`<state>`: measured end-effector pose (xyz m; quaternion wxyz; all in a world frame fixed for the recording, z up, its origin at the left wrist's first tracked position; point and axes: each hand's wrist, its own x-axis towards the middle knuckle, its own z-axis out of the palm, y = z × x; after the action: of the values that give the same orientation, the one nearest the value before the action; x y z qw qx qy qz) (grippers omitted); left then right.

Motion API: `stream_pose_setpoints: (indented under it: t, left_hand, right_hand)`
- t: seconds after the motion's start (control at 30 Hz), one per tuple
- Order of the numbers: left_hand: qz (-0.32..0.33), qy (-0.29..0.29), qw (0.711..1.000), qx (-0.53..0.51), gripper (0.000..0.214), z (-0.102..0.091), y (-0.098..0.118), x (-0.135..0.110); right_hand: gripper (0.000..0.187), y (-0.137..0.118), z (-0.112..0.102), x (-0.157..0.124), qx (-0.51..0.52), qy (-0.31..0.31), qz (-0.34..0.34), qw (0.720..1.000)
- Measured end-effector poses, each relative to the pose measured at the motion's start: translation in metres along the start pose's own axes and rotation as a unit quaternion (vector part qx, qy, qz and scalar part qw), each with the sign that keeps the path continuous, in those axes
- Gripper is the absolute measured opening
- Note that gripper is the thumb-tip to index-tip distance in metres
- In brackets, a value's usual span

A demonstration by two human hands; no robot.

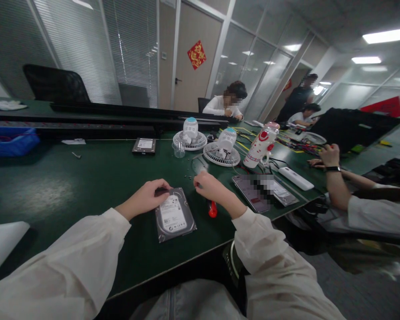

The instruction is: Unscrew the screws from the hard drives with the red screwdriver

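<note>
A hard disk drive (173, 214) with a white label lies flat on the green table in front of me. My left hand (150, 195) grips its upper left corner, fingers bent over the edge and thumb on top. To the right of the drive, my right hand (207, 184) is closed with the fingertips pressed together; what they hold, if anything, is too small to tell. Several small screws (188, 177) lie by those fingertips. Below the right hand rests a screwdriver with a red handle (212, 210), partly hidden by the hand.
Another hard drive (144, 146) lies farther back. Beyond the screws stand a clear plastic cup (179, 149) and two white fans (190, 135). A patterned bottle (261, 146), a phone (251, 193) and a white power strip (296, 178) are on the right, near a co-worker's arm (340, 186).
</note>
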<state>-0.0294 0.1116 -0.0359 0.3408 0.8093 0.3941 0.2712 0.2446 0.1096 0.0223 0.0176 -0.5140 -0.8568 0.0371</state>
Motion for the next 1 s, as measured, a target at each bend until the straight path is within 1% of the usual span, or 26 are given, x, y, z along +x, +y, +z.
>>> stream_pose_setpoints:
  t: [0.1,0.17,0.3,0.37,0.43,0.57,0.7,0.8,0.87,0.93,1.0]
  left_hand:
    - [-0.003,-0.002,1.000,-0.002,0.027,0.000,0.000,0.000]
    - [-0.002,-0.004,1.000,-0.005,0.027,-0.001,0.001,-0.001]
    - [-0.006,-0.005,1.000,-0.007,0.028,-0.002,0.003,-0.001]
    - [-0.005,-0.005,1.000,-0.007,0.029,-0.002,0.004,-0.002]
    - [-0.002,-0.001,1.000,-0.006,0.028,-0.002,0.005,-0.002]
    - [-0.007,0.001,1.000,-0.001,0.028,-0.002,0.005,-0.002]
    - [-0.006,0.008,0.999,0.033,0.032,-0.002,0.004,-0.003]
    - [-0.008,0.057,0.994,0.091,0.038,-0.002,0.007,-0.005]
    - [-0.001,0.093,0.988,0.124,0.041,-0.003,0.014,-0.007]
    - [0.024,0.108,0.982,0.152,0.040,-0.004,0.025,-0.009]
    - [0.057,0.104,0.976,0.180,0.037,-0.005,0.040,-0.011]
  right_hand:
    - [0.021,-0.005,-0.004,-0.006,-0.019,-0.008,0.016,1.000]
    - [0.021,-0.013,-0.010,-0.014,-0.029,-0.005,0.043,0.999]
    - [0.027,-0.035,-0.017,-0.038,-0.047,0.005,0.150,0.988]
    - [0.034,-0.045,-0.015,-0.051,-0.051,-0.002,0.202,0.978]
    - [0.040,-0.052,-0.012,-0.061,-0.049,-0.013,0.234,0.971]
    - [0.044,-0.058,-0.006,-0.074,-0.024,-0.029,0.269,0.962]
    - [0.044,-0.055,-0.005,-0.080,0.017,-0.021,0.292,0.956]
    - [0.034,-0.047,-0.002,-0.084,0.048,0.006,0.310,0.950]
    - [0.024,-0.039,0.000,-0.087,0.069,0.041,0.319,0.944]
    - [0.017,-0.031,0.000,-0.091,0.087,0.090,0.326,0.937]
    - [0.015,-0.022,-0.003,-0.097,0.100,0.145,0.333,0.926]
